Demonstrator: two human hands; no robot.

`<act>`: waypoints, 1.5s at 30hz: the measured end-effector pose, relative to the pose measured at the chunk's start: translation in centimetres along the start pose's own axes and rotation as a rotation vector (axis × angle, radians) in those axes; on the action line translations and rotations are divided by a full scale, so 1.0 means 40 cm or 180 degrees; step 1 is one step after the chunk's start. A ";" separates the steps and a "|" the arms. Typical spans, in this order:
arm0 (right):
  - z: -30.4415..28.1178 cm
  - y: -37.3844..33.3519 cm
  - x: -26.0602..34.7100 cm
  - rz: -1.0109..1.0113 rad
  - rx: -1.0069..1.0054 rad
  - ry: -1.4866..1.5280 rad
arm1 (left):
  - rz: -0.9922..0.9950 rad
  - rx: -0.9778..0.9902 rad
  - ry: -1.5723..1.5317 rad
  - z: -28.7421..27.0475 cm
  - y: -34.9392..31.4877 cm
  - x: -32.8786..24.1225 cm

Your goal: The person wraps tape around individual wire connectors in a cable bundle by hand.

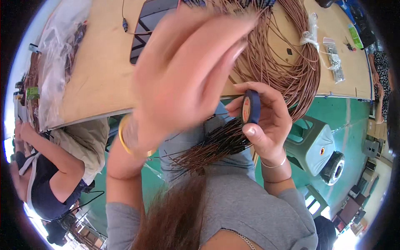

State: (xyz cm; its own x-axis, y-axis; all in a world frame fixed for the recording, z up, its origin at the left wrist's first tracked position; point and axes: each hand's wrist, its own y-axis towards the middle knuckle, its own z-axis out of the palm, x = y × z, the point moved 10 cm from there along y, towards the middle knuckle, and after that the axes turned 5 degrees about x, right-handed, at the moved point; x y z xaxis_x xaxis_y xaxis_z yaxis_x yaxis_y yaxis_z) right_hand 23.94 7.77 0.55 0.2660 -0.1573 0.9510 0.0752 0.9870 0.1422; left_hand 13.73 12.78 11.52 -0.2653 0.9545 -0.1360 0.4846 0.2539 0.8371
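Right hand (273, 113) pinches a dark tape roll (252, 107) between thumb and fingers, apparently to steady it, near the front edge of the desk (102, 71); left hand (183, 79), blurred, cannot be read.

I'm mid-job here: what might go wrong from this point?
The tape roll, held in the right hand, might slip. Splayed cable ends over the lap could snag or tangle. The blurred left hand, overlapping the dark-screened device in view, might knock it.

This is a workshop: bundled brown wires (311, 68) on a large table (100, 62), green floor (350, 114), another person (62, 179) nearby.
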 end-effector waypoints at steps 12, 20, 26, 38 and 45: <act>0.099 -0.160 -0.116 0.1118 0.0988 0.0409 | -0.4954 0.0991 -0.3500 0.089 -0.486 -0.036; 0.099 -0.157 -0.104 0.0697 0.0898 -0.0072 | -0.3446 0.1484 -0.1867 -0.007 -0.348 -0.059; 0.096 -0.151 -0.103 0.0801 0.0962 -0.0216 | -0.2805 0.1457 -0.1440 -0.013 -0.308 -0.074; 0.115 -0.151 -0.109 0.0858 0.0877 0.0510 | -0.4424 0.1105 -0.2833 0.023 -0.419 -0.037; 0.117 -0.140 -0.095 0.0281 0.1037 -0.0028 | -0.5891 0.0563 -0.4707 0.088 -0.484 -0.111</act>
State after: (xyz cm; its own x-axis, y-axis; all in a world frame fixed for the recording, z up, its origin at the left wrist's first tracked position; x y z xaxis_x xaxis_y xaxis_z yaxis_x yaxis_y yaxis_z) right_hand 18.01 3.00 -2.59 0.2495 -0.0718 0.9657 -0.2593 0.9559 0.1381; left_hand 8.44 4.19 -5.95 0.1649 -0.7844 -0.5980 0.5903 0.5642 -0.5773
